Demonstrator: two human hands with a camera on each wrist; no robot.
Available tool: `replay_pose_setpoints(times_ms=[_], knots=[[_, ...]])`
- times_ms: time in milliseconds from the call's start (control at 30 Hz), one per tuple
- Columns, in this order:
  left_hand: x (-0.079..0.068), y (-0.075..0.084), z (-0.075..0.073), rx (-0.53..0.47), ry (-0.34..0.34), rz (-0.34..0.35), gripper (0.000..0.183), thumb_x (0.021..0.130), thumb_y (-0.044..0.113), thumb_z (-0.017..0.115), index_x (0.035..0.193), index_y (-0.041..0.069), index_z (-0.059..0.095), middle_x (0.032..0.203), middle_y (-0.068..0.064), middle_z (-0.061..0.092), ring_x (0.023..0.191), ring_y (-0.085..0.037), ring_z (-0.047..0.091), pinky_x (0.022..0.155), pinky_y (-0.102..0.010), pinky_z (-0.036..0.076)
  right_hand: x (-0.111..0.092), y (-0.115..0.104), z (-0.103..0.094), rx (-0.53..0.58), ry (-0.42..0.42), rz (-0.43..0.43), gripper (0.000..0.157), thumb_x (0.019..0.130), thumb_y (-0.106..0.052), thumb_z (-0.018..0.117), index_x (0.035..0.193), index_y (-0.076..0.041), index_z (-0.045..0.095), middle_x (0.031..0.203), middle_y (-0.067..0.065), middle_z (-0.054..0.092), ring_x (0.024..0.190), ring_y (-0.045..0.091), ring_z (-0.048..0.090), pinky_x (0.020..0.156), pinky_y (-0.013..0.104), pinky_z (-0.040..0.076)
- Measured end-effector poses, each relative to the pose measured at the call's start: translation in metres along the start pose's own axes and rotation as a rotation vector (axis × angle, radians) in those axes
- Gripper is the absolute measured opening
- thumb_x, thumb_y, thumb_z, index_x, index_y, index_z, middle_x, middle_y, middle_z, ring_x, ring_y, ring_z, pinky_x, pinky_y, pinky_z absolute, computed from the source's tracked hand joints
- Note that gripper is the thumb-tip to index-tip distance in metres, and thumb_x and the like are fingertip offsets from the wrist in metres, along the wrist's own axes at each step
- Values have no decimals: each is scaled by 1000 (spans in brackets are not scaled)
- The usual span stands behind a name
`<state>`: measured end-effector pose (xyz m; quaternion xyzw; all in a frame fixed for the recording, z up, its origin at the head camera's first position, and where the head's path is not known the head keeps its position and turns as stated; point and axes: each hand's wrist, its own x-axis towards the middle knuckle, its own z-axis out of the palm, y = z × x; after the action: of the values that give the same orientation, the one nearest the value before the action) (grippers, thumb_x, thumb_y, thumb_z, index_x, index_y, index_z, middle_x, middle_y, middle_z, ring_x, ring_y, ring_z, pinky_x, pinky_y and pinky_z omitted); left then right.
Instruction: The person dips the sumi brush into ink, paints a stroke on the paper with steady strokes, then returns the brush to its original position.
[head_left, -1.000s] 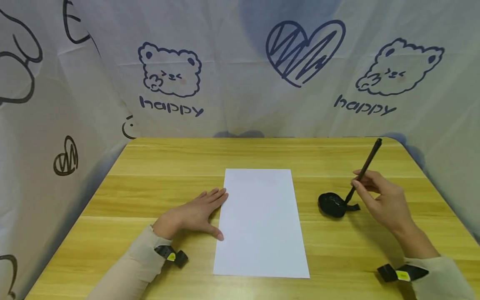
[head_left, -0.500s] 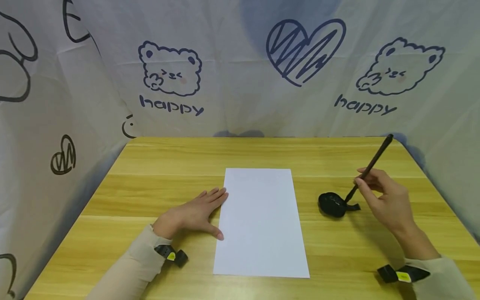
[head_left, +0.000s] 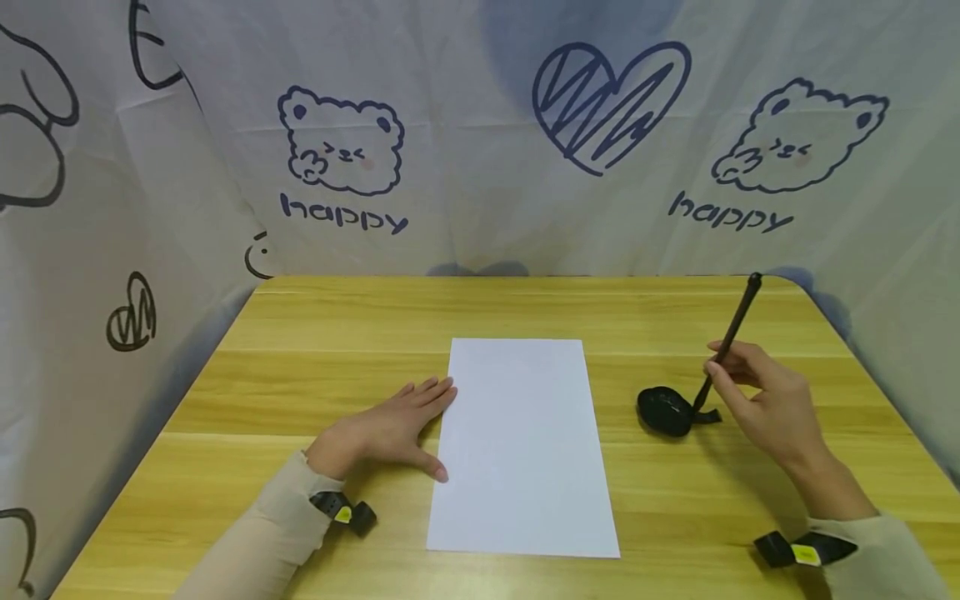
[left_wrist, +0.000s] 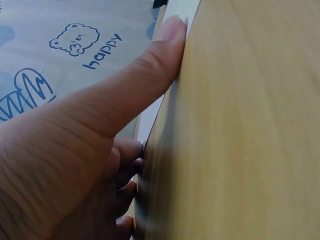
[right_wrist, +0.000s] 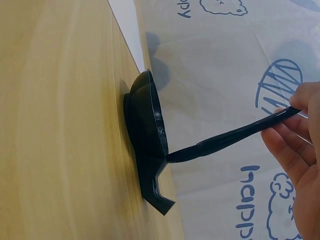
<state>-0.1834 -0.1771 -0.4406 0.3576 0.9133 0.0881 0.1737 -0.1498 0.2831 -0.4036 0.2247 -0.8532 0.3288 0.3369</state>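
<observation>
A sheet of white paper (head_left: 522,446) lies on the wooden table in front of me. My left hand (head_left: 393,423) rests flat with spread fingers, fingertips and thumb touching the paper's left edge. To the right stands a small black ink dish (head_left: 664,411) with a short bent handle, and dark wet-looking stuff shows inside it. Between thumb and fingers my right hand (head_left: 772,400) pinches a black writing brush (head_left: 733,329), tilted with its top end away from me. In the right wrist view the brush tip (right_wrist: 175,157) meets the dish's rim near the handle.
The yellowish wooden table (head_left: 337,321) reaches back to a pale cloth (head_left: 468,192) with bear and heart drawings. Cloth also hangs along the left and right sides. A black strap with a small camera (head_left: 347,510) sits on each wrist.
The brush's top end swung right, then came back left, while its tip stayed by the dish rim. My right hand shifted slightly with it. The left hand and paper look unmoved.
</observation>
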Motion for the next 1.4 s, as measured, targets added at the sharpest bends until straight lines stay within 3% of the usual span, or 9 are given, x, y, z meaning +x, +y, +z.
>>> replay_pose_setpoints(times_ms=[433,700,1400], knots=[[1,0,0,1,5,-7,118,58,79,51,144,13,5,149,-2,-1,135,-20,-3,107,-41,3,2,-6,-2,23,25,-29,33,74,6,66,106,1,61,81,7,65,77,-3,58,67,7,44],[-3,-4,0,2,16,-8,118,58,78,52,144,12,6,149,-3,0,135,-21,-2,107,-42,4,1,-5,7,69,-30,-43,35,72,9,66,106,-1,62,81,4,65,75,0,59,66,9,46],[-3,1,-3,-17,-6,9,116,61,75,53,144,11,4,149,-4,-1,134,-22,-3,107,-43,3,-1,-8,2,2,-39,-41,36,71,8,67,105,-2,62,80,2,64,75,-3,56,64,7,44]])
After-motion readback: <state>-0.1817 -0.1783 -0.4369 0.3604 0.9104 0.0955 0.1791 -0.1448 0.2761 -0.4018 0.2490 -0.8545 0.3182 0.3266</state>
